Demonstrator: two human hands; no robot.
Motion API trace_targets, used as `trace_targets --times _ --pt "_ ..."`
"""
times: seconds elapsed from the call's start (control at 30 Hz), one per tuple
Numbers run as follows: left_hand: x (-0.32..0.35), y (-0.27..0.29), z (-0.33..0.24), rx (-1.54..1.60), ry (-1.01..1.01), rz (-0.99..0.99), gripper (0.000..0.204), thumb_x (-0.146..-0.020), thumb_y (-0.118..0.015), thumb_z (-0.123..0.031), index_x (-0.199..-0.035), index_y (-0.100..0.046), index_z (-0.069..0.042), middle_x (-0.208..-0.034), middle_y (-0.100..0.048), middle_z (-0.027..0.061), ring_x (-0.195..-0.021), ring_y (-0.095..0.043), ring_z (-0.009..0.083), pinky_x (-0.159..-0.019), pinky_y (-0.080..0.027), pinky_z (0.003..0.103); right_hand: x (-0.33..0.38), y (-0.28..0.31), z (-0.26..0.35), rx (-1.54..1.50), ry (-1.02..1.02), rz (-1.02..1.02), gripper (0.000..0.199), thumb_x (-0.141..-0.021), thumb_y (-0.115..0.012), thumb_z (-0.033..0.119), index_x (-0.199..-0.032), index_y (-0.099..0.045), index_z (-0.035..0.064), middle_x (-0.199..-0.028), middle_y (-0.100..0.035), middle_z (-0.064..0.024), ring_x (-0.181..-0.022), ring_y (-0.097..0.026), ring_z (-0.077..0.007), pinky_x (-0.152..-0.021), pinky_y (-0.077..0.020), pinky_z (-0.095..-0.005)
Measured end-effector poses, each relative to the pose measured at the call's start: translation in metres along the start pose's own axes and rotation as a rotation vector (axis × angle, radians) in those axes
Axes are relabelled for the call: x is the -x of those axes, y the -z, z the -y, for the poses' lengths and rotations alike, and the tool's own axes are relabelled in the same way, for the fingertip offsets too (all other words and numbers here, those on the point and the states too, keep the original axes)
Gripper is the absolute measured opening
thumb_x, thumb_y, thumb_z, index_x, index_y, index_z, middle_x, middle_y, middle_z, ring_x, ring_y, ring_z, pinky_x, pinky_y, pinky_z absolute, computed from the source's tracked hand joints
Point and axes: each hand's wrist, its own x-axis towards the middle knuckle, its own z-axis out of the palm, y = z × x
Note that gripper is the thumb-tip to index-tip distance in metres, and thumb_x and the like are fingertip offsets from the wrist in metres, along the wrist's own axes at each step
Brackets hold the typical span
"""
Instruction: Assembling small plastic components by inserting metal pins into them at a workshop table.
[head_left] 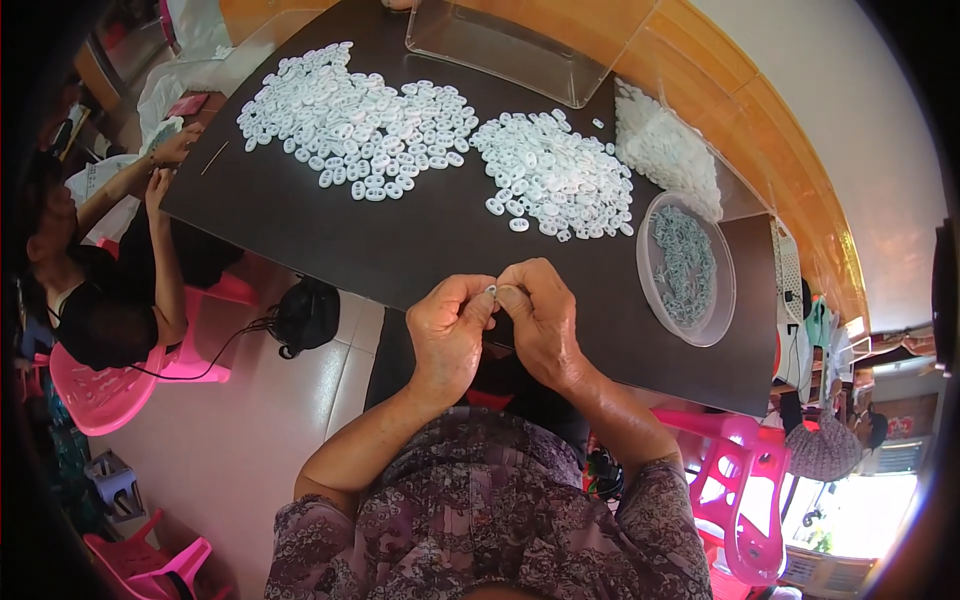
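Both hands meet just in front of the dark table's near edge, fingertips almost touching. My left hand [446, 332] is closed in a pinch, thumb against the fingers, on a small white piece [491, 289] that is mostly hidden. My right hand [545, 318] pinches at the same piece from the other side. Beyond them lie two heaps of white oval plastic pieces with two holes each: a larger heap [350, 125] at the far left and a smaller heap [560, 172] nearer the middle. Right of my hands, a clear round bowl [727, 310] holds many small grey-green pieces [683, 262].
A clear plastic bin [500, 72] stands at the table's back, beside a bag of white pieces [665, 145]. A thin stick [214, 158] lies near the left edge. Another person [110, 290] sits at left. Pink stools [745, 490] stand at right; a black bag [305, 315] hangs left.
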Motion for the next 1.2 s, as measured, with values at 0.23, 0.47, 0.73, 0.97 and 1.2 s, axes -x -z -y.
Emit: trace_targets --times 0.23,0.47,0.73,0.97,1.2 --pt "-0.002 0.002 -0.003 0.094 0.025 -0.019 0.011 -0.089 -0.057 -0.001 -0.097 -0.062 0.005 -0.082 -0.063 0.0045 -0.069 -0.055 0.0068 -0.062 -0.047 0.019 -0.001 -0.001 0.000 -0.079 -0.036 -0.004 0.003 -0.082 -0.057 -0.001 -0.080 -0.055 0.0016 -0.073 -0.054 -0.0091 -0.069 -0.052 -0.0258 -0.061 -0.0427 -0.0361" --pt "-0.011 0.015 -0.012 0.231 0.202 -0.026 0.014 -0.087 -0.060 -0.005 -0.098 -0.062 0.004 -0.080 -0.066 0.0097 -0.062 -0.059 0.0103 -0.057 -0.046 0.020 -0.032 0.027 -0.022 0.326 0.232 -0.113 0.012 -0.074 -0.064 0.000 -0.086 -0.063 0.0029 -0.076 -0.059 -0.0095 -0.072 -0.054 -0.0280 -0.065 -0.0428 -0.0388" --pt "-0.014 0.016 -0.015 0.242 0.231 -0.032 0.014 -0.087 -0.060 -0.004 -0.097 -0.062 0.005 -0.080 -0.066 0.0112 -0.061 -0.060 0.0111 -0.056 -0.047 0.021 -0.055 0.021 -0.045 0.815 0.428 0.083 0.016 -0.068 -0.067 0.000 -0.082 -0.061 0.0067 -0.077 -0.053 -0.0071 -0.073 -0.049 -0.0266 -0.062 -0.0403 -0.0376" --pt "-0.014 0.021 -0.014 0.253 0.243 -0.021 0.015 -0.087 -0.061 -0.005 -0.098 -0.062 0.005 -0.081 -0.067 0.0117 -0.061 -0.060 0.0111 -0.056 -0.047 0.021 -0.044 0.023 -0.046 0.682 0.403 0.106 0.017 -0.064 -0.063 -0.002 -0.078 -0.059 0.0057 -0.075 -0.051 -0.0085 -0.073 -0.049 -0.0258 -0.064 -0.0395 -0.0364" --pt "-0.014 0.021 -0.014 0.248 0.241 -0.011 0.016 -0.086 -0.061 -0.006 -0.098 -0.062 0.005 -0.081 -0.067 0.0118 -0.061 -0.060 0.0110 -0.056 -0.047 0.021 -0.040 0.023 -0.035 0.677 0.343 0.110 0.021 -0.067 -0.072 0.008 -0.086 -0.063 0.0075 -0.075 -0.053 -0.0076 -0.074 -0.050 -0.0254 -0.063 -0.0410 -0.0368"
